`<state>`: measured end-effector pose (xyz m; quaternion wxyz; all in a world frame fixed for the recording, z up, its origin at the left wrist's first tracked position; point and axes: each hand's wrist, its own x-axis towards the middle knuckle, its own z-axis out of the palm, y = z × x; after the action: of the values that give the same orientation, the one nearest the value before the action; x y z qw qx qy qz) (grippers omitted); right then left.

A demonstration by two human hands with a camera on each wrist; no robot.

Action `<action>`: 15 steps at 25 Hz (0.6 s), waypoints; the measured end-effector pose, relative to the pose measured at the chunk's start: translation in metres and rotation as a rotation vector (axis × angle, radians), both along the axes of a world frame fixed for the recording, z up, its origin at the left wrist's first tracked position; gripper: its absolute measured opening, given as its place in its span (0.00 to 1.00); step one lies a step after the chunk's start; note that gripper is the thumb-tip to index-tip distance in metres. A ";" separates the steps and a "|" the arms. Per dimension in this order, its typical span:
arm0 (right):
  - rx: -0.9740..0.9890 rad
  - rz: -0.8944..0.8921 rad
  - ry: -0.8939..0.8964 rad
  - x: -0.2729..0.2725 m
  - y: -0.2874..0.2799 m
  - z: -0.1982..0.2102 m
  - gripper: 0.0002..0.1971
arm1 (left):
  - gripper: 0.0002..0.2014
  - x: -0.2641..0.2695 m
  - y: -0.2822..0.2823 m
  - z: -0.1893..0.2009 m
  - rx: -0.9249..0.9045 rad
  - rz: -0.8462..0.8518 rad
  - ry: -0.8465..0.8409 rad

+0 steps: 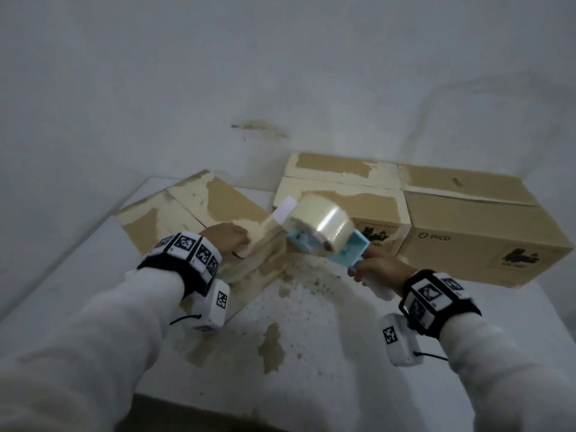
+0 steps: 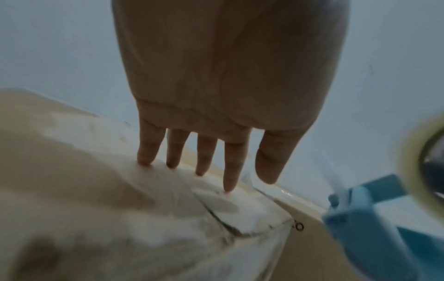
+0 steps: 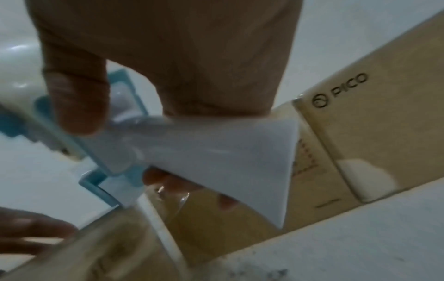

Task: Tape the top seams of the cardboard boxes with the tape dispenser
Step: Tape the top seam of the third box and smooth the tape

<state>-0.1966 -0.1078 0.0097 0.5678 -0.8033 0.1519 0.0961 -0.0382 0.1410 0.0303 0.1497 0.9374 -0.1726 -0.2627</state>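
Note:
A worn cardboard box [image 1: 199, 207] stands at an angle on the left of the white table [image 1: 311, 322]. My left hand [image 1: 226, 238] lies on its top near the right corner, fingers [image 2: 230, 171] straight and pressing the cardboard [image 2: 96, 180]. My right hand [image 1: 378, 271] grips the white handle [image 3: 216, 157] of the light-blue tape dispenser [image 1: 321, 235], which carries a clear tape roll [image 1: 324, 219] and hovers tilted just off that corner. A strip of clear tape [image 1: 271, 226] runs from the dispenser to the box's corner.
Two more cardboard boxes stand side by side behind the dispenser: a worn one [image 1: 349, 188] in the middle and one printed PICO [image 1: 480, 226] on the right. Brown scraps and stains [image 1: 274, 344] litter the table's front. A white wall rises behind.

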 end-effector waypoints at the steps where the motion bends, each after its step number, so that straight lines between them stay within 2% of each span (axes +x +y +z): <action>1: 0.088 -0.009 -0.029 0.008 0.012 0.009 0.13 | 0.23 0.003 0.006 0.009 -0.056 0.024 0.003; 2: 0.149 -0.022 -0.067 0.018 0.025 0.017 0.13 | 0.26 0.006 0.014 0.016 -0.121 0.081 0.002; 4: 0.255 -0.066 -0.167 0.041 0.053 0.035 0.09 | 0.31 0.015 0.028 0.025 -0.376 0.287 0.079; 7: 0.381 -0.134 -0.256 0.078 0.094 0.057 0.06 | 0.41 0.028 0.050 0.039 -0.731 0.487 0.476; 10: 0.274 -0.155 -0.295 0.105 0.123 0.059 0.08 | 0.46 0.046 0.068 0.048 -1.021 0.540 0.832; 12: 0.242 -0.142 -0.313 0.122 0.141 0.054 0.06 | 0.42 0.066 0.082 0.051 -1.125 0.555 0.893; 15: 0.220 -0.157 -0.341 0.135 0.157 0.047 0.06 | 0.24 0.090 0.093 0.049 -1.161 0.646 0.776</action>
<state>-0.0618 0.0492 0.0565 0.6753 -0.7268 0.1045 -0.0696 0.0519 0.2340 0.0791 0.7369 0.5530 0.0642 -0.3833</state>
